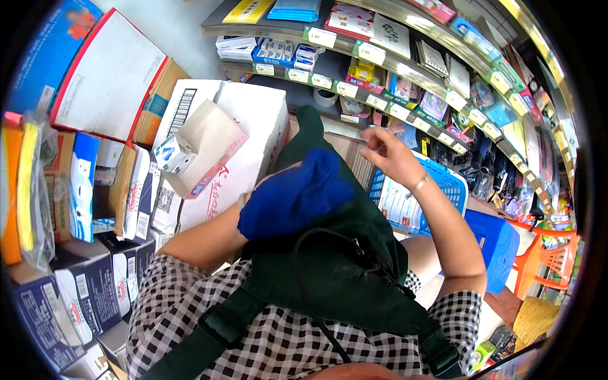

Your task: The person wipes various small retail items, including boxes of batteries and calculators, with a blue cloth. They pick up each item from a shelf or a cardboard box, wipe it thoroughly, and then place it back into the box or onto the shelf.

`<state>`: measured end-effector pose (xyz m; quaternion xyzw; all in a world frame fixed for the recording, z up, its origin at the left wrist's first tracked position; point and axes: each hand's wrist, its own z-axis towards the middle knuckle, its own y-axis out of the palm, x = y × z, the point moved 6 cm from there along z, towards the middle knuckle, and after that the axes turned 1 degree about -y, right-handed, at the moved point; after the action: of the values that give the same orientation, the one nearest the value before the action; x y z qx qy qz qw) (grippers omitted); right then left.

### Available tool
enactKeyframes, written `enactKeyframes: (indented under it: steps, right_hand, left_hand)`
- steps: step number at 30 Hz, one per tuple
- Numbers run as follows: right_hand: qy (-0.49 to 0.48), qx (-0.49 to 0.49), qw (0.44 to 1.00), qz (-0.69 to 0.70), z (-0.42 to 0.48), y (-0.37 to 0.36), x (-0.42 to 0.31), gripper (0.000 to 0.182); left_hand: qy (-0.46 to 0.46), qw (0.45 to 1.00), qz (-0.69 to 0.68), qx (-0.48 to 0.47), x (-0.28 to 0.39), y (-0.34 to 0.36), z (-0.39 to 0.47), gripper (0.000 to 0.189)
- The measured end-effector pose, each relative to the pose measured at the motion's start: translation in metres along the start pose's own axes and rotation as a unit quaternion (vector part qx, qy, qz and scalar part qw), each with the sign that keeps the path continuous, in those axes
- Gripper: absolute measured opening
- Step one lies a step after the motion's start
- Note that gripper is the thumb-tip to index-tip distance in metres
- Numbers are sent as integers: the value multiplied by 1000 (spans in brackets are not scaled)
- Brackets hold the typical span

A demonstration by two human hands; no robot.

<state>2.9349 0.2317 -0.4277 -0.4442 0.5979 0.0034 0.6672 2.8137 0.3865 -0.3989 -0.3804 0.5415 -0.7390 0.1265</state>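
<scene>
A blue cloth [297, 197] covers most of my left hand [281, 174], of which only a strip of skin shows. Whether the fingers grip the cloth is hidden. The cloth lies over the front of a dark green apron [332, 285]. My right hand [392, 154] is raised between the shelves and a blue plastic basket [444, 173], its fingers bent and apart, holding nothing. Papers or flat packets lie in the basket. Left of the cloth, an open cardboard display tray [213, 142] and a small white box [175, 153] rest on a large white carton [259, 107].
Shop shelves [351, 47] with price tags, notebooks and small boxed goods curve across the top and right. A roll of tape [325, 97] sits on a low shelf. Stacked cartons [85, 289] fill the left. A blue stool [494, 247] and an orange chair [532, 261] stand at the right.
</scene>
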Motion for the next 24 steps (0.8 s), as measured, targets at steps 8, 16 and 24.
enactKeyframes:
  steps: [8, 16, 24]
  right_hand:
    - [-117, 87, 964, -222, 207, 36, 20, 60]
    - [29, 16, 960, -280, 320, 54, 62, 72]
    - [28, -7, 953, -302, 327, 50, 73, 72]
  left_hand:
    - [295, -176, 930, -134, -71, 108, -62, 37]
    - [317, -430, 838, -108, -70, 31, -41, 30]
    - [282, -465, 835, -82, -74, 34, -39, 28]
